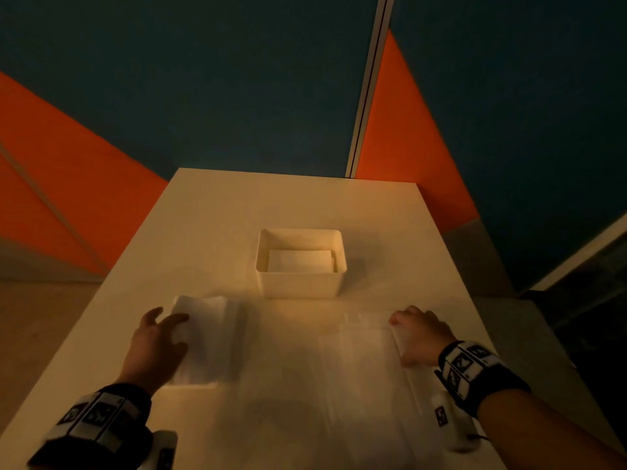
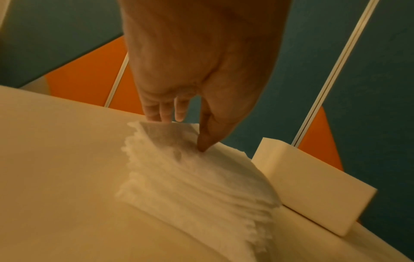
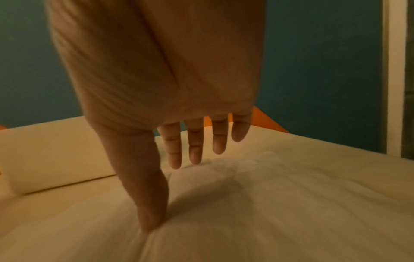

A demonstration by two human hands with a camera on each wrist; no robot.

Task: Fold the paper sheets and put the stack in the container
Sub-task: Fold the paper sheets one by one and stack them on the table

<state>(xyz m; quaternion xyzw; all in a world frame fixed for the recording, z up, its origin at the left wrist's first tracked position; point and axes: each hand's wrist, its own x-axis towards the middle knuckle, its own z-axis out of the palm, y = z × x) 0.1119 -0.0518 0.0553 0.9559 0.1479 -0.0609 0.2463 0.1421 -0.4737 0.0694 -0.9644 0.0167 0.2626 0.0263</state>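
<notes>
A stack of white paper sheets (image 1: 207, 337) lies on the left of the table. My left hand (image 1: 159, 337) is at its left edge. In the left wrist view the fingers and thumb of the left hand (image 2: 179, 133) pinch the raised far edge of the top sheet of the stack (image 2: 190, 186). A single sheet (image 1: 359, 368) lies flat on the right. My right hand (image 1: 419, 335) rests on it with straight fingers, thumb tip touching the sheet (image 3: 268, 203). The white container (image 1: 298, 284) stands behind, with folded paper (image 1: 300, 261) inside.
The beige table (image 1: 237, 205) stretches bare behind and beside the container (image 2: 313, 186). Orange and teal wall panels stand past its far edge. Both wrists carry marker-covered bands. The container wall (image 3: 56, 156) shows left of the right hand (image 3: 170, 195).
</notes>
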